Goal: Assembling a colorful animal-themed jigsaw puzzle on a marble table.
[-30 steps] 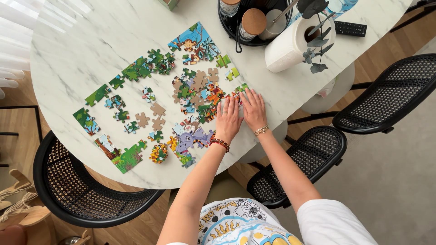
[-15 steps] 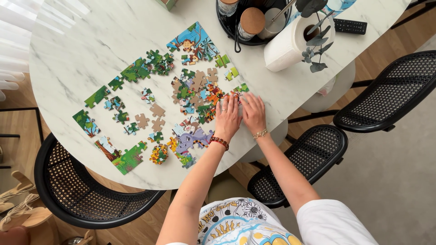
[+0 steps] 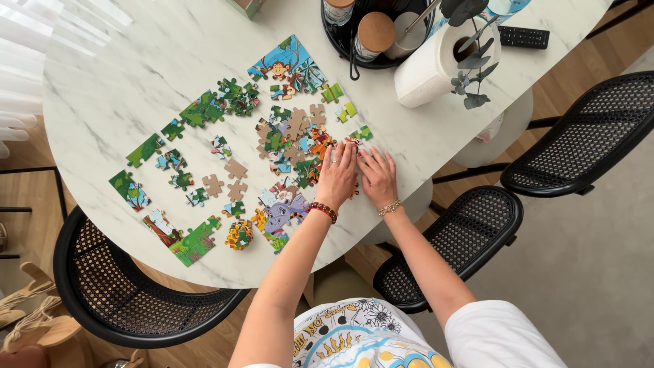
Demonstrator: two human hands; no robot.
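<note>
Colourful jigsaw pieces lie scattered over a white marble table (image 3: pixel 122 75). A loose pile of pieces (image 3: pixel 291 140) sits in the middle, some face down. My left hand (image 3: pixel 336 176) lies flat, palm down, at the right edge of that pile, with its fingertips on the pieces. My right hand (image 3: pixel 377 178) lies flat beside it, touching it, with its fingers near a green and orange piece (image 3: pixel 361 134). Joined sections show a monkey (image 3: pixel 288 65), a purple animal (image 3: pixel 283 208) by my left wrist, and green foliage (image 3: pixel 196 240).
A paper towel roll (image 3: pixel 424 67), a black tray with cork-lidded jars (image 3: pixel 368 34) and a remote (image 3: pixel 524 37) stand at the far right of the table. Black mesh chairs stand at the left (image 3: pixel 136 300) and right (image 3: pixel 579 136), (image 3: pixel 456 235).
My right hand has slid back a little toward me and now lies level with my left hand. The puzzle pieces have stayed put.
</note>
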